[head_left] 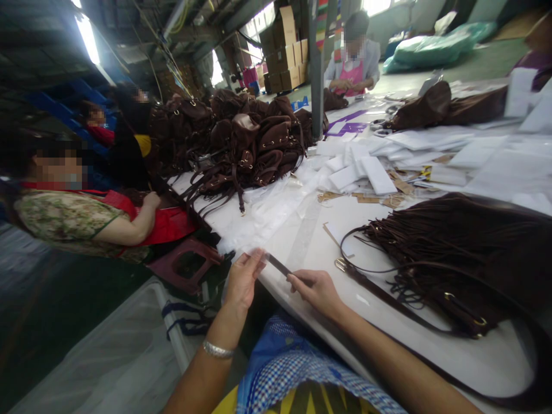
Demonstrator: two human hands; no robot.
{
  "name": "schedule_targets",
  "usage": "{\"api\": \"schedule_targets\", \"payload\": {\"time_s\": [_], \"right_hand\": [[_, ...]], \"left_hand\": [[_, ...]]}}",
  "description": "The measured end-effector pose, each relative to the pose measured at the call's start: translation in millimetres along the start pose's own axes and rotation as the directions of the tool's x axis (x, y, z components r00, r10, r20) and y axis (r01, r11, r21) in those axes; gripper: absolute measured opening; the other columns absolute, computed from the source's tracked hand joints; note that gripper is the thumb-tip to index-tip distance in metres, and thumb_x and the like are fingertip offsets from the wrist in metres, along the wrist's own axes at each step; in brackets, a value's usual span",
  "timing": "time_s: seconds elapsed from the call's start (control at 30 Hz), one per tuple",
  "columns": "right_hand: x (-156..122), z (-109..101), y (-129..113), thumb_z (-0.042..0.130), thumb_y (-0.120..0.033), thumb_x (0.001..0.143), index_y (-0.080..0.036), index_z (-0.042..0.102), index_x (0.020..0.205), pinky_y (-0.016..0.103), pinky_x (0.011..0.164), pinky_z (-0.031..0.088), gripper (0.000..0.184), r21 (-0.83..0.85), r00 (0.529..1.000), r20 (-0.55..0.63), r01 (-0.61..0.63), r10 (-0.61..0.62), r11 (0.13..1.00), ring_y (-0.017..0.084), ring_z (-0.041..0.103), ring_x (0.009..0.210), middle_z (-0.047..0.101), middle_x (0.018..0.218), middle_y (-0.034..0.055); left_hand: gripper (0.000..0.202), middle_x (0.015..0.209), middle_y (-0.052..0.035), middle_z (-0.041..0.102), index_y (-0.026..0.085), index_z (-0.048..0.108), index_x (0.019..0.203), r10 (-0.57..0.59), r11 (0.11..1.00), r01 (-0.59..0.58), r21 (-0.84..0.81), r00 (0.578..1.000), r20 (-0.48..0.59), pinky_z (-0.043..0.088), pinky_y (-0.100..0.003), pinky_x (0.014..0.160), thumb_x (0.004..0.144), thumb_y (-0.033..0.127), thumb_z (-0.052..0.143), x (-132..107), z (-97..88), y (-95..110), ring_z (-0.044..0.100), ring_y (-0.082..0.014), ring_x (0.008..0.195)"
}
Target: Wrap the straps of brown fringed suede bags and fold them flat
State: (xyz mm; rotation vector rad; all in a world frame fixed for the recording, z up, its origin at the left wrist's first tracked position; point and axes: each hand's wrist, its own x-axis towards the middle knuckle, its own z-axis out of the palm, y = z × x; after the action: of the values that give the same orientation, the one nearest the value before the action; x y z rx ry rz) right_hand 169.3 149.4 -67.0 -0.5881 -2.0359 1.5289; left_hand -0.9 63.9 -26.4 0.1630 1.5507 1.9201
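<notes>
A dark brown leather strap [279, 265] is stretched between my two hands over the table's near edge. My left hand [244, 277] pinches its far end, where a bit of clear film seems to show at the fingertips. My right hand [318, 291] grips the same strap farther along, thumb and fingers closed on it. To the right lies a dark brown fringed bag [466, 247], flat on the white table [302, 287]. Its long shoulder strap [388, 299] with a gold buckle [341, 264] loops across the tabletop beside my right forearm.
Brown bags [259, 138] are heaped at the back left. White foam sheets [375, 172], paper tags [371, 199] and scissors [382, 127] lie beyond the fringed bag. A translucent bin [121, 345] stands lower left, near a red stool [187, 264]. Several co-workers sit around.
</notes>
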Motion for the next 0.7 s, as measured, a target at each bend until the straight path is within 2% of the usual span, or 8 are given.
{"api": "schedule_targets", "payload": {"time_s": [0.2,0.43,0.7], "right_hand": [[-1.1,0.9,0.6,0.054,-0.040,0.093,-0.015,0.071,0.071,0.021,0.057,0.043,0.038,-0.005,1.000,-0.012,0.022,-0.022,1.000,0.010,0.055,0.051,0.066,0.063,0.0015],[-1.0,-0.1,-1.6,0.054,-0.039,0.093,-0.016,0.071,0.070,0.021,0.057,0.044,0.038,-0.030,0.997,-0.056,0.043,-0.044,0.999,0.011,0.056,0.051,0.067,0.062,0.0019],[-0.1,0.1,-2.4,0.054,-0.039,0.093,-0.016,0.072,0.070,0.021,0.056,0.044,0.038,-0.025,0.997,-0.073,0.033,-0.035,0.999,0.010,0.055,0.050,0.067,0.062,0.0013]], "left_hand": [[0.034,0.086,-0.0042,0.075,0.012,0.071,0.085,0.027,1.000,-0.027,0.013,1.000,-0.010,0.054,-0.020,0.070,0.061,0.026,0.089,-2.2,2.9,-0.3,0.070,-0.0113,0.074],[0.016,0.088,-0.0029,0.074,0.015,0.069,0.087,0.027,0.999,-0.028,-0.018,0.997,-0.074,0.056,-0.019,0.072,0.076,0.018,0.080,8.1,-6.2,4.3,0.071,-0.0105,0.080],[0.024,0.090,-0.0050,0.075,0.014,0.070,0.087,0.007,1.000,-0.008,-0.014,0.999,-0.045,0.056,-0.020,0.073,0.070,0.023,0.085,5.7,-5.7,-1.7,0.072,-0.0125,0.081]]}}
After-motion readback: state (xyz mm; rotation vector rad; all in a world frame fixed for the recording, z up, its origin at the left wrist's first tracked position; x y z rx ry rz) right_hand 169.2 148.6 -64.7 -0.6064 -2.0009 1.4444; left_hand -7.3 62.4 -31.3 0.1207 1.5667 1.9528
